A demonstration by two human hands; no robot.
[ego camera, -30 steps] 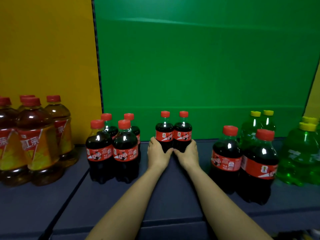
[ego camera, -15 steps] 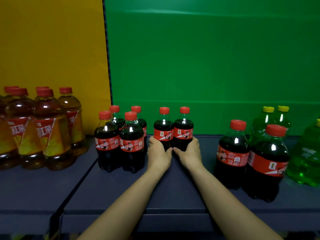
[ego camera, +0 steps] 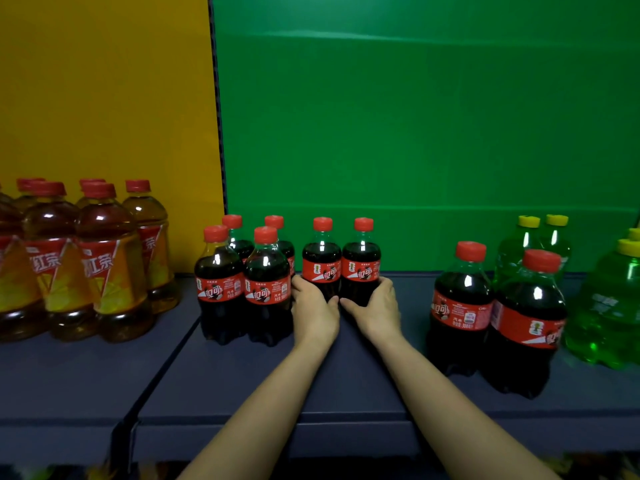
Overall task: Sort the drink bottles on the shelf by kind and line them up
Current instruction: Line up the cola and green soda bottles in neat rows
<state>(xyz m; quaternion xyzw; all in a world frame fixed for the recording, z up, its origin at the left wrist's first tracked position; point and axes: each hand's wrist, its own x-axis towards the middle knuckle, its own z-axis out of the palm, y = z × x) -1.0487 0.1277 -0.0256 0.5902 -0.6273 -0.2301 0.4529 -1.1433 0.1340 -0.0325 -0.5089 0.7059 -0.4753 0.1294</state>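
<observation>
Two small cola bottles with red caps stand side by side at the back of the dark shelf (ego camera: pixel 263 382). My left hand (ego camera: pixel 313 308) grips the left cola bottle (ego camera: pixel 321 258) low on its body. My right hand (ego camera: pixel 375 306) grips the right cola bottle (ego camera: pixel 361 258) the same way. The two bottles touch each other. Just left of them stands a group of several cola bottles (ego camera: pixel 242 271). Two more cola bottles (ego camera: pixel 498 313) stand nearer the front on the right.
Amber tea bottles (ego camera: pixel 86 261) with red caps crowd the left shelf section before a yellow panel. Green soda bottles (ego camera: pixel 609 306) with yellow caps stand at the far right. A green back panel (ego camera: pixel 415 133) closes the shelf behind.
Both hands have slid the two held cola bottles left, closing the gap to the cola group. The view has also shifted left.
</observation>
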